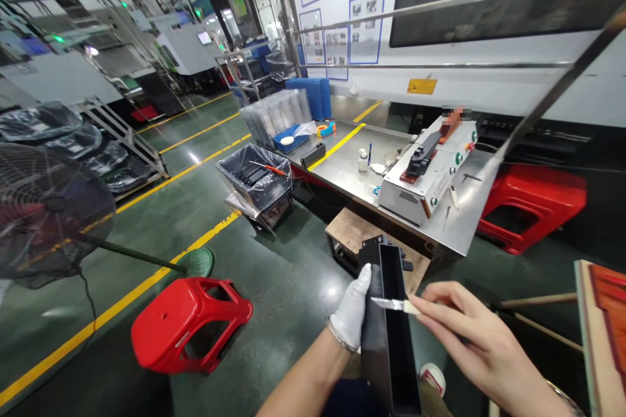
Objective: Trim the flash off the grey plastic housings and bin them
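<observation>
A: Grips?
B: White-gloved left hand [349,313] holds a long, black, open-topped box [374,332] by its left wall, near, probably steadying it. Bare right hand [476,335] pinches a pale-handled metal knife [397,304], seemingly for fine control.
A: Lie, textures?
B: Blade across the opening; contact unclear. Box smooth, straight-walled. Worn wooden-topped stand [349,227] beyond.

The long black part [374,345] looks smooth and dull to me from here; I can't tell plastic from metal. The knife [397,305] has a shiny metal blade. I see soft white cloth on the glove [349,314]. The table [340,169] is smooth, shiny metal, the low bench [348,227] has a plain wood top, and the red stool [156,332] is glossy plastic.
</observation>
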Demonstrator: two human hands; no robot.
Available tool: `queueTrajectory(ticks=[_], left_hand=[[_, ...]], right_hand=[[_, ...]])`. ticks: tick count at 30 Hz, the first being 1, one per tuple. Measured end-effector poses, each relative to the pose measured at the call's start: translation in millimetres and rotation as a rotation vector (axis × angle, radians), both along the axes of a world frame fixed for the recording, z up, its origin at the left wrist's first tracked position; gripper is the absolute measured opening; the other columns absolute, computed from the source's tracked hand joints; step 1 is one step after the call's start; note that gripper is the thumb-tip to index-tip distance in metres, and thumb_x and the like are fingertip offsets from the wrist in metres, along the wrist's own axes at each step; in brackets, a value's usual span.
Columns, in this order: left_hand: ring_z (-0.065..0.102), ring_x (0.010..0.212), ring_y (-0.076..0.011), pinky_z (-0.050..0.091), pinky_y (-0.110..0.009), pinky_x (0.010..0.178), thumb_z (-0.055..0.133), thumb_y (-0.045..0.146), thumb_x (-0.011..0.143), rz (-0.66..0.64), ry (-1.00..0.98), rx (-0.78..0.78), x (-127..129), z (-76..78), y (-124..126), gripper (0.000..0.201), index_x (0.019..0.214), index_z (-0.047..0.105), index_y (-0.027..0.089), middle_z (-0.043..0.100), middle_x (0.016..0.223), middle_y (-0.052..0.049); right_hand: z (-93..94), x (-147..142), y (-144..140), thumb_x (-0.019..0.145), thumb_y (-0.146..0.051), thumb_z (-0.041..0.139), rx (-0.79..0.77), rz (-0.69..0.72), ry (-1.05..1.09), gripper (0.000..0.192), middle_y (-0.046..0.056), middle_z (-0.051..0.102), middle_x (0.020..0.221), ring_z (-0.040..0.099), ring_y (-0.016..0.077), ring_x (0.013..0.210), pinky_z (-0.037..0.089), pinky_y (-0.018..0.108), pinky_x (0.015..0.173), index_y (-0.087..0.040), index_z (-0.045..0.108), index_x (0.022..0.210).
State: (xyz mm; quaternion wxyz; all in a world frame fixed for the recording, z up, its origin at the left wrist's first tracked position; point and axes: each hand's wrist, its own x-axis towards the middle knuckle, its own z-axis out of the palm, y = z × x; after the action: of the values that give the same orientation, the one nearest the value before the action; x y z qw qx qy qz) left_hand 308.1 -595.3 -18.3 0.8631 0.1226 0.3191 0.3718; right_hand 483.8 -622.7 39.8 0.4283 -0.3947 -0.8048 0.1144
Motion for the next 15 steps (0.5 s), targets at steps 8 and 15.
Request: queueTrajectory(ticks=[8,15], left_hand=[[0.070,0.097,-0.0266,0.053,-0.037,0.093,0.073,0.070,0.070,0.226,0.170,0.255,4,3.8,-10,0.065,0.106,0.079,0.017,0.078,0.106,-0.009],[0.070,0.094,-0.0266,0.052,-0.038,0.098,0.075,0.072,0.065,0.363,0.324,0.302,6,-1.3,-4,0.064,0.096,0.081,0.017,0.079,0.098,-0.011]], right_hand=[[-13.3,-13,25,0.093,-0.029,0.064,0.018,-0.288,0.236,0.018,0.004,0.066,0.081,0.066,0.0133,0.070,0.056,0.023,0.059,-0.024,0.080,0.100],[-25.4,-18,14,0.092,-0.037,0.065,-0.037,-0.412,0.309,0.022,0.004,0.069,0.081,0.068,0.0129,0.068,0.056,0.020,0.058,-0.022,0.081,0.096]])
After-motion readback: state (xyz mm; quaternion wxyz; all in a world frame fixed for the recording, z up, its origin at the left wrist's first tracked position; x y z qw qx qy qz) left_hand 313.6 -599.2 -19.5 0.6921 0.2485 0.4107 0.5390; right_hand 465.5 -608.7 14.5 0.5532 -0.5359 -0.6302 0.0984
